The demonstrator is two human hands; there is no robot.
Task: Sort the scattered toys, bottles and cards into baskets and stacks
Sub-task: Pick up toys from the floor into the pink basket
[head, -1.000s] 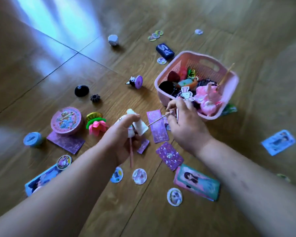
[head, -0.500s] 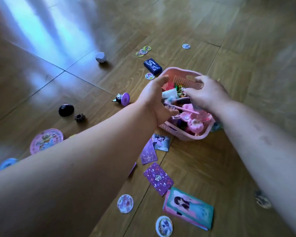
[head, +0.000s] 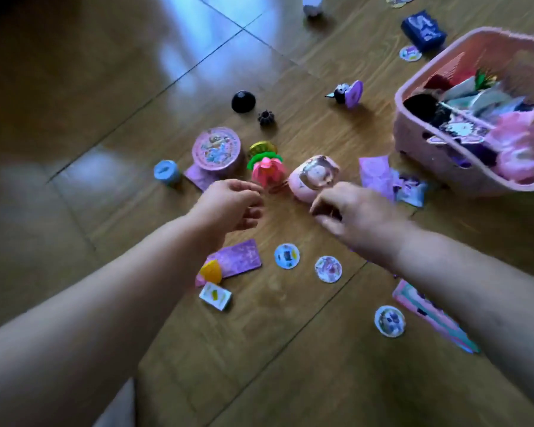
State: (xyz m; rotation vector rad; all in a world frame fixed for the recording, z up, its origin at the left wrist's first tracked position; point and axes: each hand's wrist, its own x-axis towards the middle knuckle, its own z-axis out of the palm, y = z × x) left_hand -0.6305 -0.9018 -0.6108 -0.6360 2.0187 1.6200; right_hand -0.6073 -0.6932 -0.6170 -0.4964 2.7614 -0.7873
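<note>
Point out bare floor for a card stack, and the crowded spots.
Free: floor left of the blue roll; also the near floor below the round stickers. Crowded: from the round tin past the flower toy to the pink basket.

You're looking down at a glossy brown wood-grain tiled floor (head: pixel 74 97), w/ thin dark grout lines (head: pixel 179 73) meeting near top centre. A bluish-white glare (head: pixel 204 23) sits on the tiles up top, a fainter sheen mid-left. Upper-left corner goes dark.
</note>
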